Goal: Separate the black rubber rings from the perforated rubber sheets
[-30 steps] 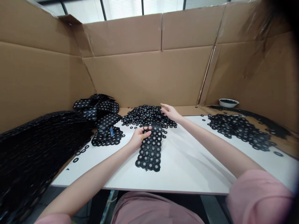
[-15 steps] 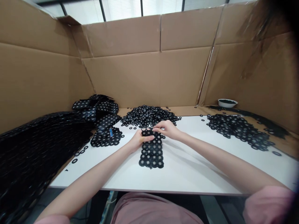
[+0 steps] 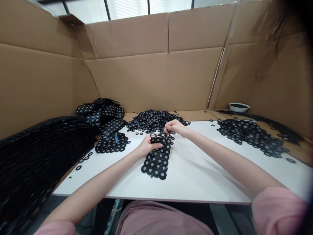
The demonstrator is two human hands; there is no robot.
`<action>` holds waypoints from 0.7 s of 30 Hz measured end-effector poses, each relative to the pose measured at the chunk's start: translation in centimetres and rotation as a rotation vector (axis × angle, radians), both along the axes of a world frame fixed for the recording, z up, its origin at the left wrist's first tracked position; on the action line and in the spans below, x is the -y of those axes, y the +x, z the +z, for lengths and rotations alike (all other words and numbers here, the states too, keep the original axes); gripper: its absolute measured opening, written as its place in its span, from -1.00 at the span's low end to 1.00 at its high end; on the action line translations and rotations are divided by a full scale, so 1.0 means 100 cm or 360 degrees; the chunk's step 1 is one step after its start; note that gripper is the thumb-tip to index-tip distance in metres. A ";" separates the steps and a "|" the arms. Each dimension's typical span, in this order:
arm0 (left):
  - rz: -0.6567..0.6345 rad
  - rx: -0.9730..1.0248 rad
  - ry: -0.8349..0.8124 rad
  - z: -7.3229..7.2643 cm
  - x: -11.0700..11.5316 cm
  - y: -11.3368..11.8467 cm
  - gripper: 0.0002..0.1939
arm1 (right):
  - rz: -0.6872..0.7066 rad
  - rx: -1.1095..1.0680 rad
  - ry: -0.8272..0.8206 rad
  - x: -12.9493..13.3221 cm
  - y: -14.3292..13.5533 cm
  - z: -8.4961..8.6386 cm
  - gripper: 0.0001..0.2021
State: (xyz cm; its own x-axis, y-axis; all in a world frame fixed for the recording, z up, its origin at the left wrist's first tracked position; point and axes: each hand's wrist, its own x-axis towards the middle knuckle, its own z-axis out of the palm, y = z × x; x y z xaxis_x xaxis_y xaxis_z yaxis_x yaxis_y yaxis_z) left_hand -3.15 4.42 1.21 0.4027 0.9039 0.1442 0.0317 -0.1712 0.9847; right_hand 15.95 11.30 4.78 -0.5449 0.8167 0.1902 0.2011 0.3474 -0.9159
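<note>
A black panel of joined rings (image 3: 156,161) lies aslant at the middle of the white board, its upper end raised a little. My left hand (image 3: 146,146) grips that upper end from the left, thumb across the top. Just above the panel's upper right corner is my right hand (image 3: 176,128), closed in a pinch with fingertips pointing down. Something dark and small shows at those fingertips, too small to name. Behind both hands stands a heap of loose black rings (image 3: 146,120).
Finished-looking ring panels (image 3: 111,143) are piled at left beside a large mass of black strips (image 3: 44,156). More loose rings (image 3: 249,137) spread at right, near a white bowl (image 3: 239,107) of dark bits. Cardboard walls (image 3: 132,81) enclose the white board (image 3: 195,182).
The panel has turned, its lower end swinging left. My right hand has moved slightly up and right from the panel's top edge. My left hand keeps its grip.
</note>
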 end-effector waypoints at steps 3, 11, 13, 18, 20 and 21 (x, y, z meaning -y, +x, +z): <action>0.0047 0.0100 -0.0115 -0.002 -0.001 -0.001 -0.71 | -0.0239 -0.0106 0.0091 -0.013 -0.009 -0.004 -0.73; 0.0216 0.0268 -0.0191 0.004 -0.003 -0.002 -0.69 | -0.0459 -0.0260 0.0220 -0.038 -0.033 -0.016 -0.70; 0.0246 0.0274 -0.0207 0.004 -0.004 -0.002 -0.69 | -0.0504 -0.0283 0.0221 -0.041 -0.037 -0.016 -0.69; 0.0289 0.0289 -0.0238 0.002 -0.006 -0.005 -0.69 | -0.0462 -0.0305 0.0182 -0.041 -0.042 -0.016 -0.67; 0.0281 0.0314 -0.0239 0.001 -0.005 -0.006 -0.69 | -0.0348 -0.0280 0.0169 -0.040 -0.038 -0.015 -0.68; 0.0275 0.0325 -0.0240 0.001 -0.005 -0.006 -0.68 | -0.0289 -0.0260 0.0164 -0.039 -0.035 -0.014 -0.70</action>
State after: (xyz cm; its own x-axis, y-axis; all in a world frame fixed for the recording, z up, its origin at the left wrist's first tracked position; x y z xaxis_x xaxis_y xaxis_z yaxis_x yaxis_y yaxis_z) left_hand -3.72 4.93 1.34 0.2175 0.9738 0.0656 -0.1538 -0.0322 0.9876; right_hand 12.48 15.18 3.35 -0.3464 0.8700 0.3508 0.1210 0.4122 -0.9030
